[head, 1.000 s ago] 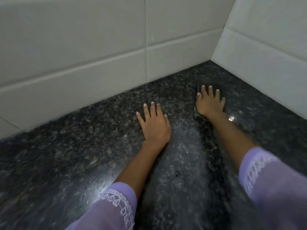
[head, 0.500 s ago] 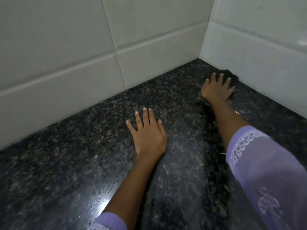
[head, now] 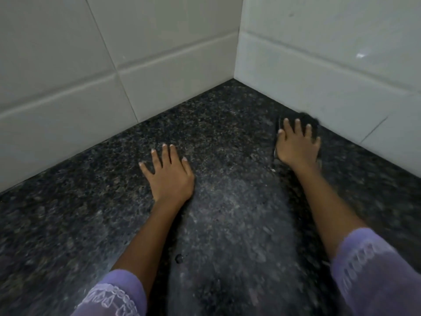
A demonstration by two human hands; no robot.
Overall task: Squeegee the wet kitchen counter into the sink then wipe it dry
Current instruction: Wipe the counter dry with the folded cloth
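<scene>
Since half a second ago the right hand [head: 296, 145] and the dark cloth [head: 306, 120] under it have slid a little away from the corner along the right wall, while the left hand [head: 169, 176] has stayed planted where it was. That cloth lies flat on the bench [head: 227, 137], its far edge just beside the foot of the right-hand tiled wall [head: 319, 65]; blur hides its outline. Right fingers [head: 287, 126] are spread and nearly straight, pressing down on the cloth, not curled round it. Left fingers [head: 167, 153] are likewise spread and straight, palm flat on bare stone, holding nothing. Dark speckled granite makes up the bench, with a paler, streaky band between the two forearms and a small dark spot [head: 178, 258] near the left forearm. Pale rectangular tiles cover the left-hand wall [head: 91, 65] too, and both walls meet at a corner behind the hands. Lilac sleeves [head: 373, 270] with white trim cover the forearms.
</scene>
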